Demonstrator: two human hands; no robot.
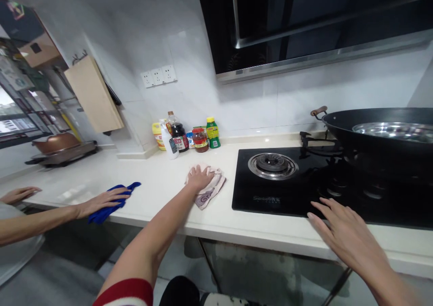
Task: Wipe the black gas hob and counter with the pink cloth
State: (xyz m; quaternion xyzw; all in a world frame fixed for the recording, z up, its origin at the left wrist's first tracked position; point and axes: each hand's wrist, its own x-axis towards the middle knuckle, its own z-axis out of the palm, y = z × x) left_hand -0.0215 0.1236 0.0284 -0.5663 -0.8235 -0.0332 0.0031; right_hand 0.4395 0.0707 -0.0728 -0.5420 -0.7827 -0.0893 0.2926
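Head view showed the right hand nearest, fingers spread flat and empty, fingertips just touching the front edge of the black glass hob. Beyond those fingertips sat a burner ring, and further right a dark wok holding a steel bowl. The left hand lay further out on the white counter, palm down with fingers loosely curled, pressing a pale cloth that stuck out past its fingers toward the hob. Left of that, another person's hand pressed a blue cloth. Behind the left fingers, sauce bottles stood against the tiled wall.
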